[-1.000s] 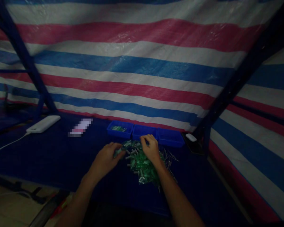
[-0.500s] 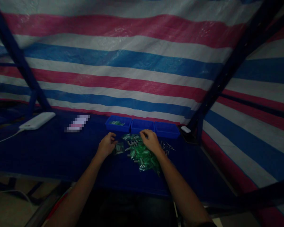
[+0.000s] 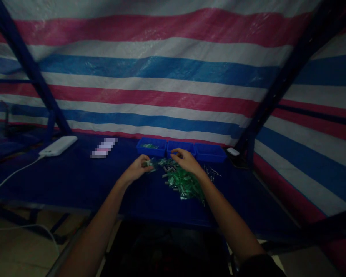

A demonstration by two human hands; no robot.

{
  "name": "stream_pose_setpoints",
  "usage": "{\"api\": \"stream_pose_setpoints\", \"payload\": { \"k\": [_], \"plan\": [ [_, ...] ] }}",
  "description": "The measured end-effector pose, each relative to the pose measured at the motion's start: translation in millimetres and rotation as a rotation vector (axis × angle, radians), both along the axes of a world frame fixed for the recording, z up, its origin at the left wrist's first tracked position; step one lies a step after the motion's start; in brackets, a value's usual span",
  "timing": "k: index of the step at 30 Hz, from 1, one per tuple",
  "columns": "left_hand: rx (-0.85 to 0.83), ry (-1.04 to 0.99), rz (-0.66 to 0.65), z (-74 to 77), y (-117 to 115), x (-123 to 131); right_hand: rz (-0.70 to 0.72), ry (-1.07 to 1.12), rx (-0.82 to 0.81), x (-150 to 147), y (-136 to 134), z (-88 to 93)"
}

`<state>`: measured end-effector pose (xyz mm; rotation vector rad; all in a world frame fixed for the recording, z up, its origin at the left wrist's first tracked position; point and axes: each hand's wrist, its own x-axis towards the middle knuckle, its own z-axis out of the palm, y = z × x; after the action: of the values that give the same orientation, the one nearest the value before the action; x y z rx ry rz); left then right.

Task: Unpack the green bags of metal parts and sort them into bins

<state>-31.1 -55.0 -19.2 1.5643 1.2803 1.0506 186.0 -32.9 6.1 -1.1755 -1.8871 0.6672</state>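
A heap of small green parts (image 3: 184,184) lies on the dark blue table (image 3: 75,181), mixed with short grey pieces. My left hand (image 3: 138,168) rests at the heap's left edge, its fingers pinched on a small green part (image 3: 149,164). My right hand (image 3: 186,161) hovers over the far side of the heap with curled fingers; whether it holds anything is unclear. Three blue trays sit just behind: the left tray (image 3: 151,147) holds a few green parts, the middle tray (image 3: 181,147) and right tray (image 3: 210,152) look dark inside.
Thin metal pins (image 3: 212,173) lie right of the heap. A white power bank (image 3: 57,146) with a cable sits far left, a blurred card (image 3: 103,147) beside it, a small white object (image 3: 233,151) by the dark post. A striped tarp forms the walls.
The view has shifted slightly. My left hand has moved in toward the heap and pinched a green part; my right hand has shifted a little toward the trays.
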Motion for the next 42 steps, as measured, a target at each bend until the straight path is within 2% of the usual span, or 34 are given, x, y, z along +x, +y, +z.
{"api": "stream_pose_setpoints", "payload": {
  "k": [2,4,6,9,13,15,17,20,25,29,32,34,37,40,42],
  "plan": [
    [0.098,-0.137,0.051,14.7,14.9,8.5,0.026,0.139,-0.083,-14.4,2.9,7.3],
    [0.236,-0.181,0.085,28.1,29.5,22.1,0.042,0.321,-0.149,-27.5,5.7,11.7],
    [0.343,-0.154,0.015,36.0,40.3,37.6,0.051,0.526,-0.192,-34.1,7.3,12.6],
    [0.4,-0.099,-0.185,35.4,45.1,54.6,0.042,0.761,-0.253,-27.9,6.3,9.2],
    [0.399,-0.116,-0.344,24.1,40.0,55.6,0.013,0.855,-0.289,-9.4,3.1,1.8],
    [0.43,-0.138,-0.323,19.0,38.9,51.9,-0.009,0.884,-0.242,-5.9,3.1,-0.9],
    [0.478,-0.172,-0.231,15.2,39.6,49.8,-0.023,0.904,-0.205,-7.4,3.3,-2.4],
    [0.539,-0.185,-0.116,12.2,39.9,51.2,-0.025,0.908,-0.241,-13.7,2.1,-3.1],
    [0.629,0.023,-0.113,15.6,29.7,56.9,-0.044,0.908,-0.345,-21.1,0.3,-6.3],
    [0.642,0.16,-0.07,15.8,24.2,58.3,-0.127,0.842,-0.208,-19.7,5.9,-11.6],
    [0.606,0.129,0.007,11.6,27.8,58.6,-0.239,0.76,-0.077,-15.1,10.9,-13.1],
    [0.511,0.043,0.025,9.7,31.0,58.9,-0.256,0.685,-0.021,-12.6,11.8,-13.0],
    [0.304,-0.094,0.055,10.7,33.5,58.8,-0.222,0.536,0.077,-12.2,8.0,-12.4],
    [0.085,-0.172,0.145,12.7,33.9,57.1,-0.19,0.323,0.257,-16.1,-0.1,-12.0],
    [-0.059,-0.204,0.127,12.2,34.0,55.6,-0.131,0.194,0.371,-19.8,-5.4,-11.6]
  ]
}}
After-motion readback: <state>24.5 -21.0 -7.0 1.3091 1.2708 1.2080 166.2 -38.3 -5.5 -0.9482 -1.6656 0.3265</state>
